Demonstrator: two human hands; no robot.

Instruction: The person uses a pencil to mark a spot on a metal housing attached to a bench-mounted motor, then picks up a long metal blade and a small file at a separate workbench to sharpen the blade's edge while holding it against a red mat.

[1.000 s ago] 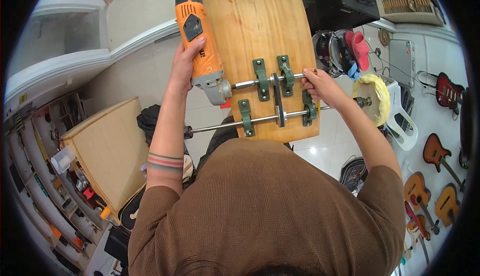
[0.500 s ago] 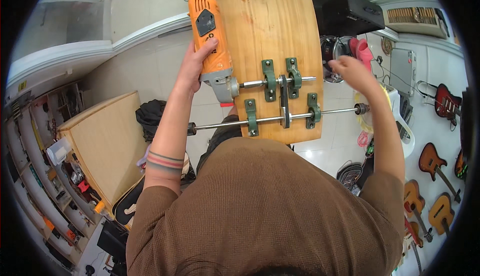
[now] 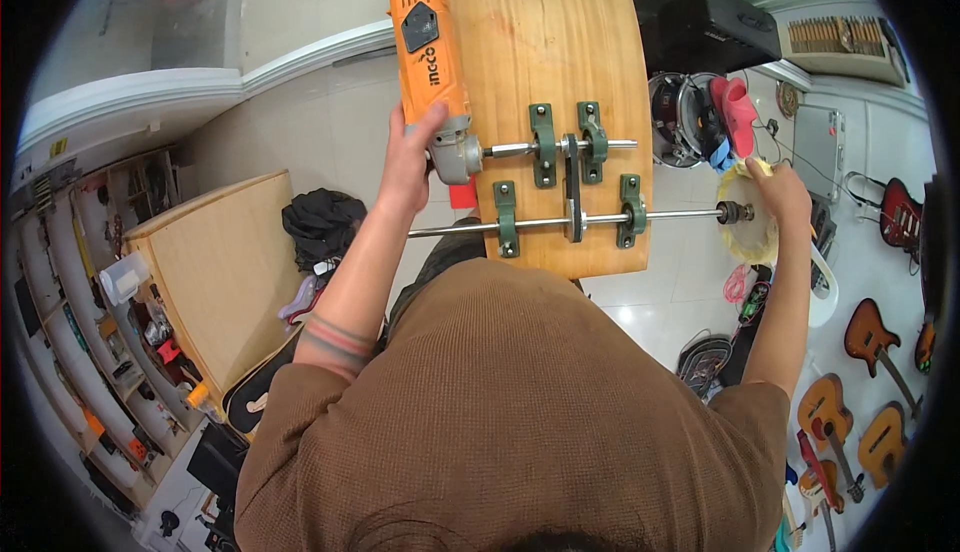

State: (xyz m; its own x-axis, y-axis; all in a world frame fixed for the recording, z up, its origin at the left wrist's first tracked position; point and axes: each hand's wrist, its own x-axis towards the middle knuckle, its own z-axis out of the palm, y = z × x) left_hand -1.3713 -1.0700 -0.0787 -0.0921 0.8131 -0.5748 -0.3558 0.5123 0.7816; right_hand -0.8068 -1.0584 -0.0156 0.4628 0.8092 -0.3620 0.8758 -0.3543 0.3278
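Observation:
My left hand [image 3: 408, 157] grips the orange angle grinder [image 3: 432, 62] close to its grey head, with the thumb lying across the body. The grinder is joined to a short upper shaft [image 3: 512, 150] on a curved wooden board [image 3: 535, 42]. Green bearing blocks [image 3: 542, 147] carry this shaft and a longer steel rod [image 3: 685, 215], and a black belt [image 3: 573, 187] links the two. At the rod's right end sits a dark round fitting [image 3: 733, 213]. Beside it, my right hand [image 3: 782, 195] has its fingers closed at the upper rim of a yellow-edged disc [image 3: 728, 242]. My left forearm covers the rod's left end.
A wooden cabinet [image 3: 225, 302] and shelves [image 3: 95, 312] stand to the left. A black box [image 3: 718, 32], pink clogs [image 3: 738, 117] and a silver case [image 3: 820, 152] are at the far right. Guitars [image 3: 868, 337] hang on the right wall; a black bag [image 3: 322, 224] lies left of the board.
My right hand has moved right and nearer, from beside the board to the yellow-edged disc. My left hand has slid down the grinder toward its head.

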